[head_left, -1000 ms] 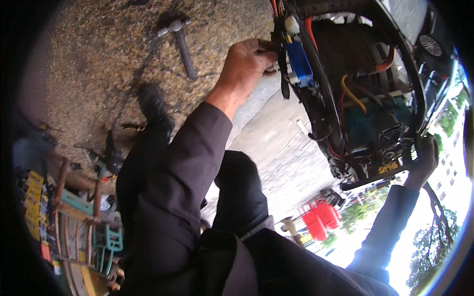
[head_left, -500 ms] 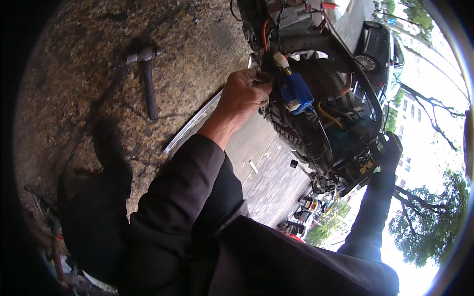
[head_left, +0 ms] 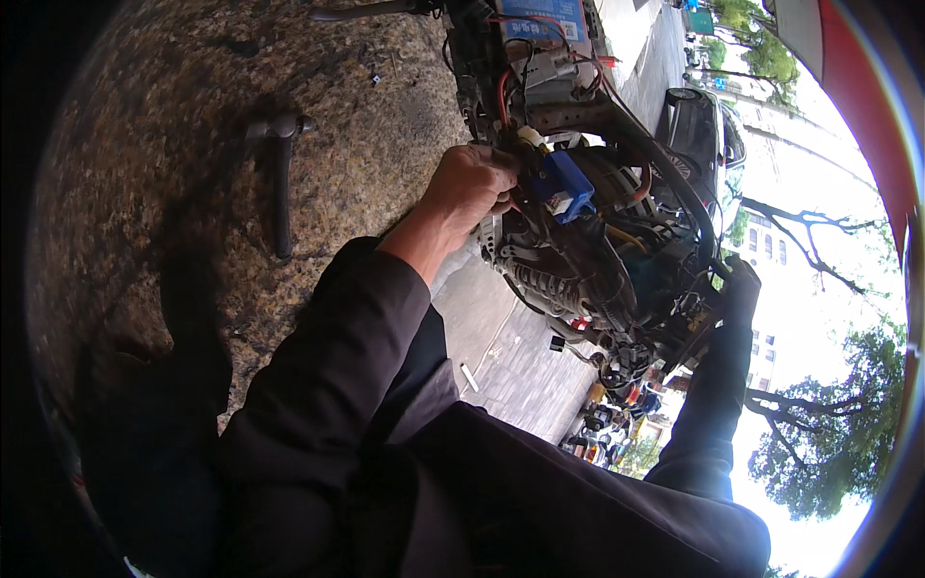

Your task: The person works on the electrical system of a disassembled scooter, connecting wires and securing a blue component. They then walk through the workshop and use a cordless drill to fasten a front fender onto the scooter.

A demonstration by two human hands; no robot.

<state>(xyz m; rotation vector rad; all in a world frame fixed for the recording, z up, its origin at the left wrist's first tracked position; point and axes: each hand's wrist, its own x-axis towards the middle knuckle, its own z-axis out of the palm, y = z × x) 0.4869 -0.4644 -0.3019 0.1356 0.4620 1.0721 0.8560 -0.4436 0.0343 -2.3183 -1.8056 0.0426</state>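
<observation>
A stripped two-wheeler body [head_left: 626,241], with frame, wires and a spring, fills the upper right. My left hand [head_left: 470,188] is closed at its left side, beside a blue component [head_left: 564,188] with a white connector [head_left: 530,138]; what the fingertips pinch is hidden. On the far right, my right hand [head_left: 740,284] is curled round the vehicle's frame, partly in shadow. A blue labelled box [head_left: 544,19] sits among wires at the top.
A hammer [head_left: 282,183] lies on the speckled stone ground [head_left: 366,125] at left. A black car [head_left: 699,140] stands behind the vehicle. Parked two-wheelers [head_left: 607,424], trees [head_left: 809,433] and a red-and-white canopy edge [head_left: 867,96] show beyond.
The view has swung, bringing more of the vehicle's upper part, the car and the canopy into sight. Both hands stay at the vehicle, the left near the blue component.
</observation>
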